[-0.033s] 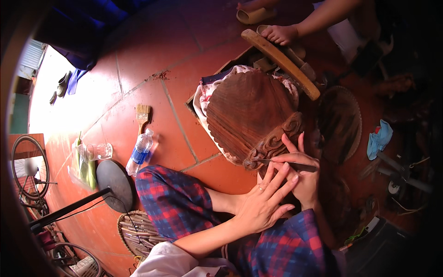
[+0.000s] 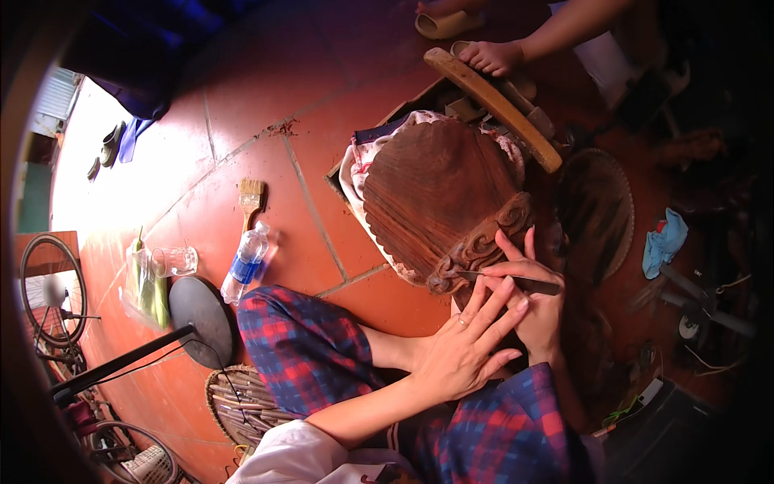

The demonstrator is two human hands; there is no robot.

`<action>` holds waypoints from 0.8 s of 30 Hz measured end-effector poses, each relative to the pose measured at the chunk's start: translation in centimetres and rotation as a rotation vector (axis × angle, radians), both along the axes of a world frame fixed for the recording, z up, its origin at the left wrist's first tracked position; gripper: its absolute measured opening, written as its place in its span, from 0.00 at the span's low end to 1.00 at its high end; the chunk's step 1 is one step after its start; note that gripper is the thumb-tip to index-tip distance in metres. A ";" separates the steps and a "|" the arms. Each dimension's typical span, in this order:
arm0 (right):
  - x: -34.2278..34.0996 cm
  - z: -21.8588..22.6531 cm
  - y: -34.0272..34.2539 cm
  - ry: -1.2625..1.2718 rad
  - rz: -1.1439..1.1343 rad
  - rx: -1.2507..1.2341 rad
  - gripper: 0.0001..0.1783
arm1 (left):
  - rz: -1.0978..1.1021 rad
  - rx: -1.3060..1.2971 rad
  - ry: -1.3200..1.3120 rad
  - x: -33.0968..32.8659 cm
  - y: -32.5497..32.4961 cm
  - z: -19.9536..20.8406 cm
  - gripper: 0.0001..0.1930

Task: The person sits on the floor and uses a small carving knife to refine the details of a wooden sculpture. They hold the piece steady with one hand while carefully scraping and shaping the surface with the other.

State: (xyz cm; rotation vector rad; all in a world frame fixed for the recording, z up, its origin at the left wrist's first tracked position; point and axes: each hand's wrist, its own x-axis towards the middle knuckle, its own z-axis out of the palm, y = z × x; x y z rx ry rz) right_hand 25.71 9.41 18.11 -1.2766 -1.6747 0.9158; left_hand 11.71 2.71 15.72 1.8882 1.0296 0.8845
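Head view: a slim carving tool (image 2: pixel 532 285) was gripped by the fingers of the right hand (image 2: pixel 538 310), its tip set at the scrolled carving (image 2: pixel 484 242) along one edge of a dark wooden panel (image 2: pixel 439 189). The left hand (image 2: pixel 461 355) was held open, fingers outstretched, their tips overlapping the right. The panel was bedded on pale cloth (image 2: pixel 351 179).

I can't make out the tip of the thin tool (image 2: pixel 536 285) against the carving (image 2: pixel 514 213); it's too small. The left hand (image 2: pixel 466 348) partly blocks my view of the right hand (image 2: pixel 538 323). The board (image 2: pixel 439 189) hides most of the cloth (image 2: pixel 351 184) beneath. Toward the far edge of the floor (image 2: pixel 250 149), the co-worker's leg (image 2: pixel 566 39) runs out of my view.
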 end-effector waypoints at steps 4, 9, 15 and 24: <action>-0.6 0.2 -0.2 0.025 -0.037 0.012 0.04 | -0.007 0.004 0.003 -0.8 0.3 1.6 0.36; -0.4 0.2 -0.5 0.065 -0.074 -0.071 0.04 | -0.031 0.003 0.016 -0.7 0.7 1.4 0.34; -0.8 1.5 -0.8 0.063 0.034 0.017 0.05 | 0.020 0.017 -0.153 -2.0 -1.2 1.7 0.37; -1.9 0.4 -0.3 0.084 -0.093 -0.075 0.04 | 0.059 -0.013 -0.113 -1.1 0.0 0.8 0.37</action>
